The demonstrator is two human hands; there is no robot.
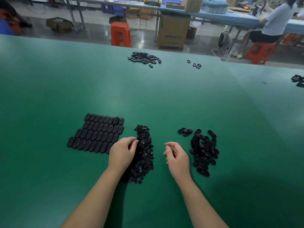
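Black small-parts pile (144, 153), left hand (122, 152) grip pinching into it, right hand (177, 156) grip loosely curled, empty

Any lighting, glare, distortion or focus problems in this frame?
Head view: pale glare across the green table, near corners dark; wide-angle lens bows its far edge; small-parts pile by the left hand blurs into one black mass.

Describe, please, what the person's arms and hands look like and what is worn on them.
The left forearm and right forearm are bare, with no sleeve in view. The left hand and right hand wear no gloves, and no ring, watch or bracelet shows.
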